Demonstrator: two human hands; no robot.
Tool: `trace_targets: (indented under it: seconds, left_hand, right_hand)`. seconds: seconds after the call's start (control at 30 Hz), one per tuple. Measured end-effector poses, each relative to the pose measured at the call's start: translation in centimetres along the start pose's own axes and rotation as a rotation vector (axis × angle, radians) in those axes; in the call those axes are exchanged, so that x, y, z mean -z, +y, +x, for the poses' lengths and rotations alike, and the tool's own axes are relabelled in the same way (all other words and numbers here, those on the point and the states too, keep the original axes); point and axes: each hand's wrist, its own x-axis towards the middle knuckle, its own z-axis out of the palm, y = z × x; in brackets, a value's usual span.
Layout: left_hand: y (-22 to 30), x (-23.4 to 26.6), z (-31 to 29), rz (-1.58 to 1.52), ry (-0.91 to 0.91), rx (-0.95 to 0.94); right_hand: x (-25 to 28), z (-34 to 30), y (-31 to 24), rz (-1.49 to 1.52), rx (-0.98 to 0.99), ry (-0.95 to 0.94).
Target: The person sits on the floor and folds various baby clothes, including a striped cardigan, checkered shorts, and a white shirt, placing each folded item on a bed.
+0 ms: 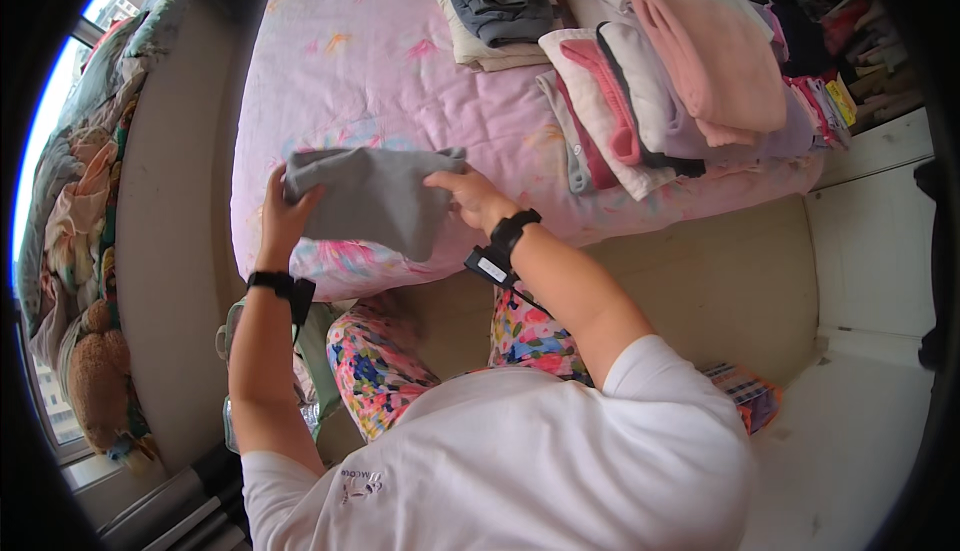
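- Two closed pinches on gray cloth: left hand, right hand.
- Might droop beneath or crease between the grips, if tugged unevenly.

At my left I see a window, a long heap of fabrics along it, and one brown fluffy thing. At my right there is a white cabinet, and a checked, orange-edged bag.

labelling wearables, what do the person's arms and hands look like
Both hands are bare. Each wrist has a black strap with a dark box; the right box bears a pale label, near a thin dark cable. Sleeves are short and white.
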Motion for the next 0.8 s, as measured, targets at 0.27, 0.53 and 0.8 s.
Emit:
trace_targets:
  seconds: [0.27, 0.53, 0.8]
  left_hand:
    - [11.9, -14.6, 6.7, 0.230, 0.209, -0.499]
    - [7.8, -24.5, -1.9, 0.340, -0.386, 0.085]
    - [2.6, -16.3, -5.6, 0.135, -0.366, -0.040]
  right_hand:
    - [9.4, -6.2, -2.0, 0.663, 0.345, 0.218]
    - [13.7, -6.8, 1.7, 0.245, 0.004, 0.401]
    - [11.3, -7.4, 0.8, -0.075, -0.230, 0.263]
